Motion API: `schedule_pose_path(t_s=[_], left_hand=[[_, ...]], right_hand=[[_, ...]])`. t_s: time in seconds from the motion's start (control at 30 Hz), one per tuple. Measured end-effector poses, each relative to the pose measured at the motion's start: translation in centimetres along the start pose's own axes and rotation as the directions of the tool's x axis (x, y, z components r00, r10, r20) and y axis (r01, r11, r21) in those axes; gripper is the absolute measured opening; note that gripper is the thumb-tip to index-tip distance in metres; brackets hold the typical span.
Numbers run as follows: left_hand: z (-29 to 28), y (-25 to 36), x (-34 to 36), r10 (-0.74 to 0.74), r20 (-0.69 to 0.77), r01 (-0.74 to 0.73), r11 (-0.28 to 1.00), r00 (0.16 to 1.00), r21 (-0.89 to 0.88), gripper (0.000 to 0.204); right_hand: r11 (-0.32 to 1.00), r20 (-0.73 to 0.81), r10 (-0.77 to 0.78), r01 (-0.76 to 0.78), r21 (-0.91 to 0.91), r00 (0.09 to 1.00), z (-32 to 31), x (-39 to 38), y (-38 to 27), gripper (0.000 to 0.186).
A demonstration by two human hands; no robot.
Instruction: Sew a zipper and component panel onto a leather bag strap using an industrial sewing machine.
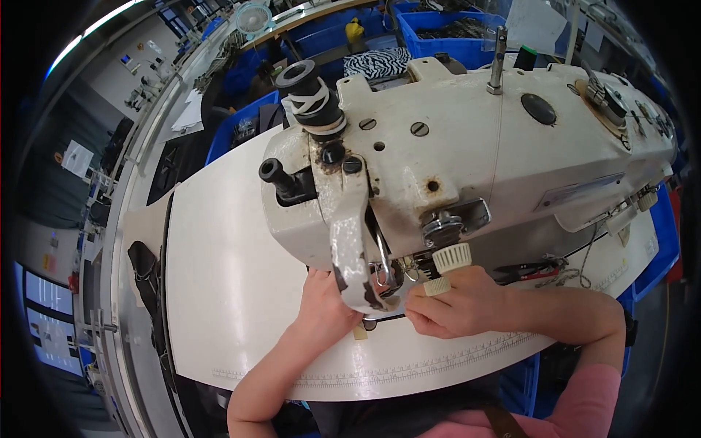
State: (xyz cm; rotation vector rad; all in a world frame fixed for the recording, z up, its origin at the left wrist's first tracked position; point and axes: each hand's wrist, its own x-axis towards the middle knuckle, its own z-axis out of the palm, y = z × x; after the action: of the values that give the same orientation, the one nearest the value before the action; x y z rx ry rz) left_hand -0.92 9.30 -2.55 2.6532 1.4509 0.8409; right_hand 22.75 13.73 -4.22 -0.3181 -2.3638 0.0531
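A cream industrial sewing machine stands over the white table top. My left hand is at the left of the needle area, close against the machine's worn white front arm. Its fingers go behind that arm and are mostly hidden. To the right of the needle area, under the ridged cream knobs, my right hand is closed with its fingers curled in. Whatever lies in those fingers is hidden, and no workpiece can be made out between the hands.
Right of the machine's needle end lie a dark and red hand tool and a grey cord. A printed ruler strip follows the table's near edge. Blue bins stand behind, with a black-and-white patterned bundle beside them.
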Motion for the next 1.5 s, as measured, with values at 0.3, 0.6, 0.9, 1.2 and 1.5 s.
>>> schedule_pose_path(t_s=[0.3,0.6,0.9,1.2,1.5], left_hand=[[-0.7,0.1,0.0,-0.195,0.121,0.209,0.971,0.973,-0.114,0.02],[-1.6,0.5,0.6,-0.282,0.271,0.341,0.917,0.921,-0.207,0.018],[-1.5,0.4,1.2,-0.158,0.164,0.169,0.984,0.974,-0.055,0.016],[-0.9,-1.1,1.5,-0.067,0.06,0.082,0.954,0.996,-0.288,0.021],[0.2,-0.8,1.4,-0.211,-0.054,0.2,0.966,0.976,-0.165,0.016]], right_hand=[[1.0,0.075,-0.001,0.003,-0.027,0.997,0.4,0.1,-0.8,0.025],[0.999,0.192,0.043,-0.044,0.0,0.981,-0.1,0.4,-0.9,0.01],[0.998,0.161,0.051,-0.047,-0.032,0.986,0.4,0.2,-1.1,0.025],[0.987,0.248,0.023,0.017,-0.157,0.968,0.7,0.1,-1.0,0.043],[0.978,0.35,0.007,0.067,-0.199,0.937,0.4,1.1,-0.1,0.041]])
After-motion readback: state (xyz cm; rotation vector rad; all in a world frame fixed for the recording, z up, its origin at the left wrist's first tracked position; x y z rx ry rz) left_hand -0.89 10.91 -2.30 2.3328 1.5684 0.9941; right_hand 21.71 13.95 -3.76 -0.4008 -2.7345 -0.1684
